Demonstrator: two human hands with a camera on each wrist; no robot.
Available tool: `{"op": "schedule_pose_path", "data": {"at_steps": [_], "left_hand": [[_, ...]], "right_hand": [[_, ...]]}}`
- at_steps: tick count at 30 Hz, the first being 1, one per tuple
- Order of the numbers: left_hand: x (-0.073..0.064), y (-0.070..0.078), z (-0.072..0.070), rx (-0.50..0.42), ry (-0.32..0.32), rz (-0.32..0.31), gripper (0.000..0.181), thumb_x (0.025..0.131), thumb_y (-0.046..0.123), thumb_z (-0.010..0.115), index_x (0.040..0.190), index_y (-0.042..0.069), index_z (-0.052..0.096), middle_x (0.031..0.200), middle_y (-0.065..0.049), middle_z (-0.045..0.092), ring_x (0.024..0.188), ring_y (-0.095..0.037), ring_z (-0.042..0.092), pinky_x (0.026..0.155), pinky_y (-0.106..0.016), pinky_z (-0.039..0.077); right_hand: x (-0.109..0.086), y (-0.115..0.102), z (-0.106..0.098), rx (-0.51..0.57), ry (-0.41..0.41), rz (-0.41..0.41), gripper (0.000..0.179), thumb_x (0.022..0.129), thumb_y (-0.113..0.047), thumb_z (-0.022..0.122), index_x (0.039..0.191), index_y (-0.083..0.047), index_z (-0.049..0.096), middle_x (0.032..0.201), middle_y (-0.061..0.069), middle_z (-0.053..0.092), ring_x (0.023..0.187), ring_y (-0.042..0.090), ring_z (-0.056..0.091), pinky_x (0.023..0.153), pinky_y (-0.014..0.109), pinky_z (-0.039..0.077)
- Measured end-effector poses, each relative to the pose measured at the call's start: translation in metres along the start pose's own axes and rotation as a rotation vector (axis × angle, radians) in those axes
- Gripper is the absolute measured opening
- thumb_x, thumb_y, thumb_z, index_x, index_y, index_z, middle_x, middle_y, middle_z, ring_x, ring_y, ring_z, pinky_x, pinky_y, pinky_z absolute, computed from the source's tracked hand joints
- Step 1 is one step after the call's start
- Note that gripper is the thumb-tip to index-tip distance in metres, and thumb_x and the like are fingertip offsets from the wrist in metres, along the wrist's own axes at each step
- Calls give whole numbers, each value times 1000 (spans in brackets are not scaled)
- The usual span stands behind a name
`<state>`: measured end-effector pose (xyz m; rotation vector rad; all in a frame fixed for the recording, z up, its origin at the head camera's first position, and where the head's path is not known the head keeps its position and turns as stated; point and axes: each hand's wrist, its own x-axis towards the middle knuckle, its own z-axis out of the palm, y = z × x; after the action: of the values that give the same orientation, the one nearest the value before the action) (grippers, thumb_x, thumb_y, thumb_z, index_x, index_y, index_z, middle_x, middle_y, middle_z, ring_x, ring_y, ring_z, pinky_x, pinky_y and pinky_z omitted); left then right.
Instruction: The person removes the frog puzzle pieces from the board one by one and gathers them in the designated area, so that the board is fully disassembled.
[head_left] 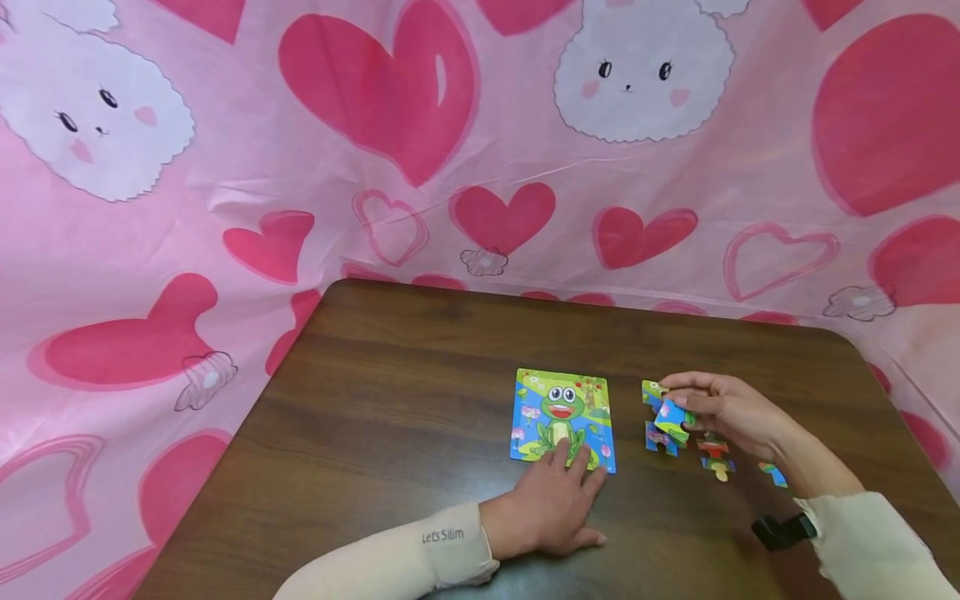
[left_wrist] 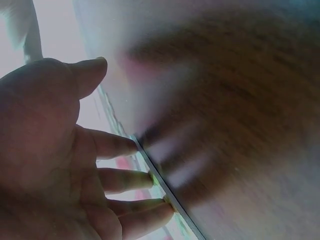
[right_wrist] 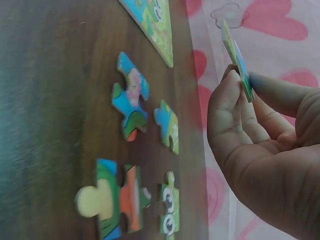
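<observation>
My left hand [head_left: 553, 504] lies at the near edge of a square frog puzzle board [head_left: 560, 408], its extended fingertips touching the board's lower border. The left wrist view shows those fingers [left_wrist: 125, 180] against the board's thin edge. To the right, my right hand [head_left: 746, 417] pinches a blue and green puzzle piece [head_left: 672, 421] between thumb and fingers, held up off the table. In the right wrist view this piece [right_wrist: 237, 60] appears nearly edge-on. Below it lie loose pieces: one with a pink flower [right_wrist: 134, 87], a blue-green one [right_wrist: 170, 125] and one with frog eyes [right_wrist: 170, 205].
More loose pieces lie under and beside my right hand, among them a red one [head_left: 712, 450], a yellow-knobbed one [head_left: 718, 468] and a blue one [head_left: 773, 475]. The brown wooden table [head_left: 360, 400] meets a pink heart-print curtain [head_left: 420, 200] at its back and sides.
</observation>
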<state>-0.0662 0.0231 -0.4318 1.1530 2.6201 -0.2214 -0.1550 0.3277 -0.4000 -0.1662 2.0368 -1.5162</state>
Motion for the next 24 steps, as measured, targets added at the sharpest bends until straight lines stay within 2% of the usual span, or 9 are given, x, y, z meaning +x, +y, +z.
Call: {"op": "schedule_pose_path", "data": {"at_steps": [11,14,17,19,21,24], "left_hand": [[0,-1,0,-30,6,-9,82,93,76,44,158,27,35,164,-4,32,149,-30,34,116,-36,40],[0,0,1,-31,7,-15,82,93,76,45,158,27,35,164,-4,32,149,-30,35,116,-36,40],[0,1,1,-24,10,-19,81,93,76,46,157,27,36,163,-4,33,149,-30,36,116,-35,40],[0,1,1,-20,12,-20,81,93,75,46,157,27,36,163,-4,34,148,-30,36,116,-35,40],[-1,1,1,-19,16,-23,81,93,75,46,157,27,36,163,-5,35,148,-30,37,115,-35,41],[-2,1,0,-13,27,-27,80,93,75,46,156,27,37,162,-5,36,147,-30,38,114,-34,42]], "right_hand": [[-18,26,10,52,-5,26,30,107,-22,52,134,-13,61,118,-9,70,95,10,64,79,29,54],[-21,33,13,64,-11,33,28,107,-22,52,132,-16,62,116,-12,71,93,9,65,73,29,53],[-24,39,17,77,-18,34,25,107,-20,51,129,-18,63,112,-13,72,84,7,62,63,28,46],[-26,41,20,81,-27,25,25,107,-19,51,129,-16,62,113,-13,72,85,6,63,65,26,47],[-27,43,23,69,-28,12,27,107,-18,51,131,-10,62,114,-11,73,91,4,65,72,24,52],[-28,44,30,25,-20,2,31,106,-19,53,132,-3,60,114,-10,74,101,3,66,82,28,56]]}}
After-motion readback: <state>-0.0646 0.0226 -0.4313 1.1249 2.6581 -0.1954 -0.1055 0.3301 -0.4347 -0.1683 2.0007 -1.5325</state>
